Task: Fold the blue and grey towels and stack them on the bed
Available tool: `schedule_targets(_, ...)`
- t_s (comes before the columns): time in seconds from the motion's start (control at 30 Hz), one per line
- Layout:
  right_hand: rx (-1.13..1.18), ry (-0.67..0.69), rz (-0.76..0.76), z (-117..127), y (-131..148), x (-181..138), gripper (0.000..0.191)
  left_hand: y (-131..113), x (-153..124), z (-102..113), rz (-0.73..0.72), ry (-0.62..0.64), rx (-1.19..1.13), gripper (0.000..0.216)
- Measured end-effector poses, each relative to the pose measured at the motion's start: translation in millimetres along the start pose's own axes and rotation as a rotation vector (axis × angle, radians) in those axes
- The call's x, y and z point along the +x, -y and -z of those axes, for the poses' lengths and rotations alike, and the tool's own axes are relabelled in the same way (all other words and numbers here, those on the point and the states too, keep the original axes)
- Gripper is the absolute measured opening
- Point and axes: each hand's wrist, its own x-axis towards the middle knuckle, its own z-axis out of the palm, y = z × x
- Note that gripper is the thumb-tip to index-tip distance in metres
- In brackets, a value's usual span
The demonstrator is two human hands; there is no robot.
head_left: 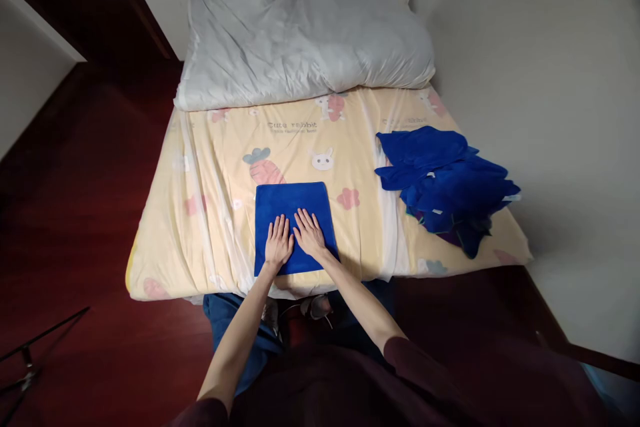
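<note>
A blue cloth (293, 197) lies spread flat as a near square by the front edge of the bed. My left hand (279, 240) rests palm down on its left half, fingers stretched out. On the right half lies my right hand (309, 233), also flat, with the fingers a little apart. Neither hand grips anything. To the right on the bed is a loose heap of blue cloths (450, 173), crumpled over each other, with small white tags showing and a darker cloth at the bottom.
The cloths lie on a yellow bed sheet (345, 147) printed with rabbits and carrots, under clear-looking wrinkled film or folds. A folded white quilt (305, 33) covers the head end. A wall (540, 113) runs along the right. A black stand leg (45, 333) shows at lower left.
</note>
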Motion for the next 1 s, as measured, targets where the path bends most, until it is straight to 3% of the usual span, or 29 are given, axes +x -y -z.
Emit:
schedule_targets(0.37, 0.02, -0.104, -0.048, 20, -29, -83, 0.057, 21, -93, 24, 0.031, -0.033, -0.04, 0.062)
schedule_targets(0.83, 0.049, -0.192, -0.079, 18, -50, -171, 0.052, 60, -160, 33, 0.01, 0.035, -0.086, 0.063)
schedule_targets(1.0, 0.173, -0.2, 0.018, 28, -45, -184, 0.052, 55, -159, 40, 0.058, -0.005, -0.088, 0.056)
